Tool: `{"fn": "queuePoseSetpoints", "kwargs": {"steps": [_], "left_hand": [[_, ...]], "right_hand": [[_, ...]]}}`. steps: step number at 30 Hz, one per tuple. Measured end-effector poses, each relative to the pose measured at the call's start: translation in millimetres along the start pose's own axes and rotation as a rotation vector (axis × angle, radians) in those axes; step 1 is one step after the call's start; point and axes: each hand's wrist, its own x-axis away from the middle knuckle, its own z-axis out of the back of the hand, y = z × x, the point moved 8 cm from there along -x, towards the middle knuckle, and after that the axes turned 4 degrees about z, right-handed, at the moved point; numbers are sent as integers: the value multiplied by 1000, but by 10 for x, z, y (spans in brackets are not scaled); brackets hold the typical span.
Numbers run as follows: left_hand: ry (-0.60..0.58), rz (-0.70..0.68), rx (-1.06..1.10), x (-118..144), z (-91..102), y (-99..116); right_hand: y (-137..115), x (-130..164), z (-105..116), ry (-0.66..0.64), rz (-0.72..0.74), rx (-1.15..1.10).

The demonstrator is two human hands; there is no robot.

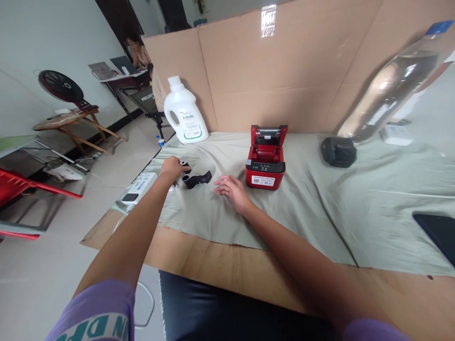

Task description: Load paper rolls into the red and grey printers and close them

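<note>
My left hand [171,168] is closed around a small black roll [185,164] at the left end of the grey-green cloth [320,208]. Just right of it lies another black roll with a loose black wrapper [196,179]. My right hand [232,189] rests flat on the cloth with fingers spread, holding nothing, between the wrapper and a red thermal printer [265,163]. The printer's lid stands open and its paper bay looks empty.
A white detergent jug [185,112] stands at the back left against a cardboard wall [284,71]. A black box [338,151] and a clear plastic bottle [389,90] are at the back right. A dark tablet [437,232] lies far right, a white power strip [140,187] on the left. Another person sits far left.
</note>
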Motion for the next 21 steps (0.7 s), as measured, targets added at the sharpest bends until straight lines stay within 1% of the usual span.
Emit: {"fn": "queuePoseSetpoints", "kwargs": {"steps": [3,6,9,11,13,15,21], "left_hand": [[-17,16,-34,24,29,6],[9,45,-72,37,109,0],[72,56,-72,37,224,-13],[110,6,-52,43,279,14],[105,-76,-38,59,276,68],[83,-122,-52,83,233,97],[128,-119,-103,177,158,68]], "right_hand": [[3,0,5,-6,2,0],[-1,4,8,-8,4,-3],[-3,6,8,-8,4,-11],[-3,5,6,-8,7,-11],[-2,2,5,-10,8,-7],[0,0,5,-9,9,-3],[8,-10,3,-11,8,4]]}}
